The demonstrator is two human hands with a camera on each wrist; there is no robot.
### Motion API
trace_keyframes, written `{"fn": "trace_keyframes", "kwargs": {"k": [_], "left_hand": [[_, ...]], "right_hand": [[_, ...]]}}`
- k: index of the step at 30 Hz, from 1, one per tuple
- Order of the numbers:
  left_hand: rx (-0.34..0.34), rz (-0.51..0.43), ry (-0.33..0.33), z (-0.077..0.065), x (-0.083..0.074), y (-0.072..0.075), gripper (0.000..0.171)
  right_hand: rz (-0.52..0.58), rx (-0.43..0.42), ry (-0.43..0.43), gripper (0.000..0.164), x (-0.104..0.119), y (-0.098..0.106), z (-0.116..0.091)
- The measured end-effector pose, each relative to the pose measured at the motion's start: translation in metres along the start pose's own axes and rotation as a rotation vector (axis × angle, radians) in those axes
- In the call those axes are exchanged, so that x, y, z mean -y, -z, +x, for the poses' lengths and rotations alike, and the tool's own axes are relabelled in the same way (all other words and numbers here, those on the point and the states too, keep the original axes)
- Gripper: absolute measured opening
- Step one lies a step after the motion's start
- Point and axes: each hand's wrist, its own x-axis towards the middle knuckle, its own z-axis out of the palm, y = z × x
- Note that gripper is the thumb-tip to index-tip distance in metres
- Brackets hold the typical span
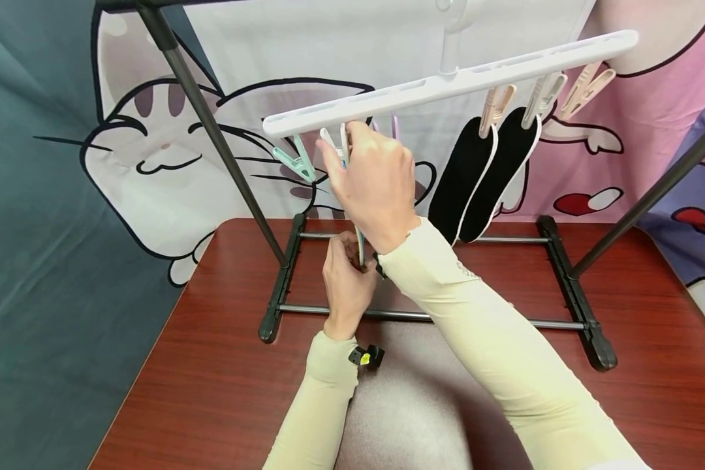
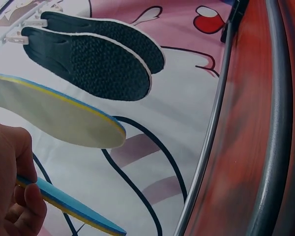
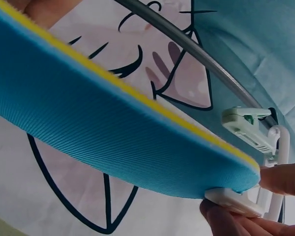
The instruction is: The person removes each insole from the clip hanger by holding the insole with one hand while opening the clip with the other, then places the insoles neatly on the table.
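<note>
My left hand (image 1: pixel 349 287) grips a blue insole with a yellow layer (image 2: pixel 78 204) and holds it upright under the hanger. Up at the white bar, my right hand (image 1: pixel 378 183) pinches a white clothespin (image 3: pixel 233 202). In the right wrist view the insole's ribbed blue face (image 3: pixel 123 132) fills much of the frame, and its end meets that clothespin. A second insole, pale with a yellow and blue edge (image 2: pixel 64 115), hangs beside it in the left wrist view. My right hand hides most of this in the head view.
Two black insoles (image 1: pixel 458 176) hang from clothespins on the tilted white hanger (image 1: pixel 446 88). A mint clothespin (image 1: pixel 296 160) and a beige one (image 1: pixel 587 88) hang near its ends. The dark metal rack (image 1: pixel 211 143) stands on the brown table (image 1: pixel 211 365), before a cartoon-print cloth.
</note>
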Motion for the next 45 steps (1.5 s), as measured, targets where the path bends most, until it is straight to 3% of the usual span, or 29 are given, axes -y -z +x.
{"fn": "trace_keyframes", "kwargs": {"k": [14, 28, 45], "left_hand": [[-0.015, 0.001, -0.010, 0.0006, 0.0007, 0.0021, 0.035], [-0.010, -0.018, 0.021, -0.0014, 0.0008, 0.0015, 0.038], [-0.047, -0.045, 0.007, 0.0024, -0.0025, -0.0007, 0.022]], "right_hand": [[-0.014, -0.022, 0.031, 0.034, 0.0009, -0.0046, 0.0019], [0.018, -0.043, 0.088, 0.034, -0.0059, -0.0041, 0.0022], [0.039, -0.057, 0.134, 0.031, -0.0076, 0.0009, 0.0070]]}}
